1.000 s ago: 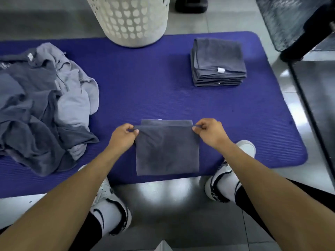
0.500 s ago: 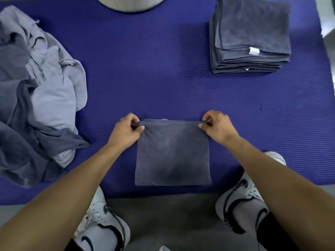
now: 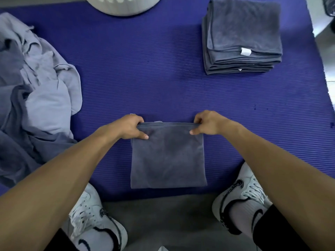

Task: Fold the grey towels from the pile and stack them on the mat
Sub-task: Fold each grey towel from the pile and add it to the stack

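- Lying flat on the purple mat (image 3: 163, 78), close to its near edge, is one dark grey folded towel (image 3: 167, 158), roughly square, between the person's two feet.
- One left hand (image 3: 129, 126) pinches the towel's far left corner, fingers curled over the folded edge and thumb pressed on top of the cloth.
- One right hand (image 3: 207, 123) pinches the far right corner the same way, thumb on top, fingers curled round the edge.
- One stack of folded towels (image 3: 243, 37) sits on the mat at far right, well apart from the hands; about six or seven layers show at its near edge, though an exact count is hard to tell, and two small white tags show.
- One loose pile of unfolded towels (image 3: 34, 98), light and dark grey mixed, lies on the mat's left side.
- One white perforated basket (image 3: 123, 5) stands at the far edge, only its base in view.
- Two white sneakers (image 3: 94, 220) rest on the grey floor (image 3: 163, 221), one under each forearm.
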Available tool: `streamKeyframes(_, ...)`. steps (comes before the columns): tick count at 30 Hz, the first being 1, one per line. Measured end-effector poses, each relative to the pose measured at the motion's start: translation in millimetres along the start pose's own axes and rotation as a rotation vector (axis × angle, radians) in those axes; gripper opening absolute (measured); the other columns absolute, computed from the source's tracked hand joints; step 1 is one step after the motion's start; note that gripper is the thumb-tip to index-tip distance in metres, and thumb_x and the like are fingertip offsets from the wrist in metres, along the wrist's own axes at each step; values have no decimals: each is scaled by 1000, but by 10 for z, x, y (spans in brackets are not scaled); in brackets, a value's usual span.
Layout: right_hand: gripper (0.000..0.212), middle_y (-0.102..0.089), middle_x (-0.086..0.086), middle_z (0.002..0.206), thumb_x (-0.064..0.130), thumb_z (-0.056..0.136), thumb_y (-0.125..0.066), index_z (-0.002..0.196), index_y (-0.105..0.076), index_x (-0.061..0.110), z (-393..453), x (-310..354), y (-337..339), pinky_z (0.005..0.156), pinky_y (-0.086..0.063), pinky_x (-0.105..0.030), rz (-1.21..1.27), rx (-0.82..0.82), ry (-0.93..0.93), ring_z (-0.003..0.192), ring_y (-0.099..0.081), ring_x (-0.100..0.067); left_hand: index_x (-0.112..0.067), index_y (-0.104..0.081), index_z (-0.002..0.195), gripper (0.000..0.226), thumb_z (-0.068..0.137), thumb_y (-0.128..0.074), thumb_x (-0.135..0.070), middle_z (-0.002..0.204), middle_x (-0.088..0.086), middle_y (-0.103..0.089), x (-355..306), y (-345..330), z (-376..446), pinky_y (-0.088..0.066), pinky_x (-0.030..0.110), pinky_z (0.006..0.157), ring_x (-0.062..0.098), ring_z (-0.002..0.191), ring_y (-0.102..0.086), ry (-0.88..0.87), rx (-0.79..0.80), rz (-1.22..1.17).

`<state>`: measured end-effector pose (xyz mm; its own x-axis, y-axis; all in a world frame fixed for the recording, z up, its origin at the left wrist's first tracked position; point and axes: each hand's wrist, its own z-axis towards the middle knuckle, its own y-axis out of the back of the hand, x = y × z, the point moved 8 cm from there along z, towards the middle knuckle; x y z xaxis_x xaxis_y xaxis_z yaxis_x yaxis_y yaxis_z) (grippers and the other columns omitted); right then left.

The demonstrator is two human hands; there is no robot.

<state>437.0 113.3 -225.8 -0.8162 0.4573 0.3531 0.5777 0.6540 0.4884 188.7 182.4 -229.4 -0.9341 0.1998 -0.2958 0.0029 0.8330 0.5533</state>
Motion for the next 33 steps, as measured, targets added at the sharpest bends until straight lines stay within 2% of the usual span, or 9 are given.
streamKeyframes(5, 31, -70, 1, 101, 38, 80, -79, 102, -63, 23, 26, -25, -45, 92, -55, -39, 130, 114, 14, 90, -69, -18, -25, -58, 103, 39, 76, -81, -42, 101, -6, -65, 6, 11, -26, -46, 27, 69, 11, 89, -62, 63, 103, -82)
streamKeyframes(8, 28, -71, 4, 99, 33, 87, -74, 111, -65, 23, -36, 48, -29, 85, -58, -30, 154, 178, 44, 82, -71, -12, -24, -56, 113, 49, 74, -85, -34, 108, -2, -64, -88, -49, -55, -59, 33, 71, 18, 92, -68, 87, 216, -252)
streamKeyframes(11, 16, -71, 6, 94, 29, 92, -68, 107, -68, 22, -139, 121, 40, 76, -57, -23, 75, 216, 76, 77, -69, -6, -23, -63, 113, 42, 77, -83, -33, 108, -2, -67, -200, -4, -90, -61, 32, 73, 17, 95, -68, 36, 227, -286)
streamKeyframes(15, 4, -66, 4, 83, 25, 90, -69, 90, -69, 21, -373, 163, 413, 76, -56, -32, 21, 89, 126, 78, -65, -16, -26, -69, 96, 26, 77, -82, -37, 94, -6, -72, -309, 325, -262, -55, 32, 81, 13, 91, -67, -59, 48, -285)
streamKeyframes(17, 9, -58, 5, 74, 22, 89, -70, 81, -64, 20, -584, 221, 753, 70, -47, -32, -49, -69, 191, 76, -56, -17, -25, -65, 90, 23, 78, -81, -36, 85, -6, -68, -433, 548, -441, -51, 30, 69, 12, 80, -65, -107, -118, -309)
streamKeyframes(21, 9, -58, 7, 83, 22, 88, -69, 91, -61, 20, -1132, 318, 1219, 75, -46, -34, -196, -223, 286, 82, -56, -18, -24, -57, 91, 23, 81, -78, -27, 86, -4, -66, -906, 813, -864, -48, 31, 62, 14, 74, -62, -220, -298, -283)
streamKeyframes(26, 8, -65, 9, 82, 15, 89, -68, 95, -65, 18, -1673, 111, 1623, 64, -45, -23, -29, -321, 318, 73, -59, -10, -23, -67, 101, 23, 82, -79, -25, 89, -4, -74, -1435, 1105, -1089, -54, 33, 72, 16, 81, -69, -292, -198, -336)
streamKeyframes(29, 8, -69, -1, 81, 7, 92, -63, 95, -70, 11, -1745, -192, 1730, 66, -57, -33, 210, -251, 245, 71, -64, -16, -13, -72, 100, 18, 91, -70, -28, 92, 3, -75, -1736, 1169, -1095, -55, 24, 67, 15, 83, -69, -276, -27, -356)
streamKeyframes(33, 17, -64, -2, 74, 6, 95, -59, 82, -68, 12, -1631, -474, 1871, 62, -56, -31, 225, -188, 183, 69, -62, -17, -13, -73, 104, 21, 94, -65, -30, 100, 7, -75, -2022, 1294, -862, -57, 27, 72, 20, 92, -71, -215, 22, -267)
